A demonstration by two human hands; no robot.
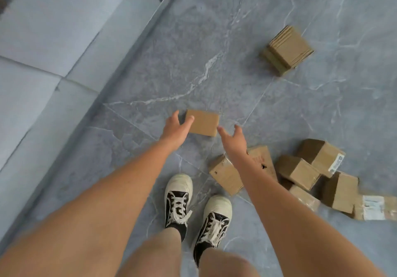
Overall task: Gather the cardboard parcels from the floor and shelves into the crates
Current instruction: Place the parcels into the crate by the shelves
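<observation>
A small flat cardboard parcel [203, 123] lies on the grey marble floor just ahead of my feet. My left hand [175, 129] reaches down at its left edge, thumb touching the top, fingers spread. My right hand [232, 140] is at the parcel's right edge, fingers straight and spread, one fingertip touching its corner. Neither hand has closed around it. A pile of several parcels [309, 175] lies to the right, partly under my right forearm. A bundle of flat cardboard [286, 50] stands farther off at upper right.
A pale grey raised surface [43, 61] with a metal edge strip runs diagonally along the left. My two sneakers [196, 210] stand on the floor [193, 40] below the parcel. No crate is in view.
</observation>
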